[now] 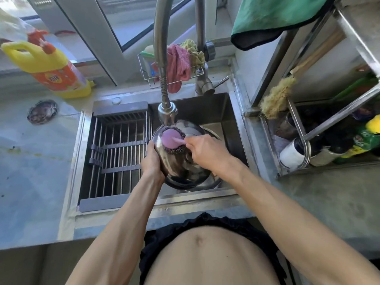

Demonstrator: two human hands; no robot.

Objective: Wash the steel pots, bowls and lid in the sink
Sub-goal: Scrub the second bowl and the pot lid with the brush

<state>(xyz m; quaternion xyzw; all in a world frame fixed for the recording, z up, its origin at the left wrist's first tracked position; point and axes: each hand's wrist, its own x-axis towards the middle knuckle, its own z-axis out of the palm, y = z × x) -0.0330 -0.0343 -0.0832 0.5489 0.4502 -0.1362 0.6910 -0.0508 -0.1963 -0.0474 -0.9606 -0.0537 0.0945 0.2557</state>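
Nearest, the grey tabletop [37,182] frames a steel sink [230,128] with a slatted rack [119,159]. Left grip [152,159] clamps a steel bowl's [181,169] rim; right grip [203,151] pinches a pink scrubber [171,138] under the faucet [167,114]. Beyond, a yellow detergent bottle [49,64] stands by the window [115,27].

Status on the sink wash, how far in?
Done: nothing visibly finished; the drain rack holds no washed pieces. In hand: left hand grips a steel bowl under the faucet; right hand scrubs it with the pink-handled scourer. Left: another steel piece sits beneath it; others out of view.
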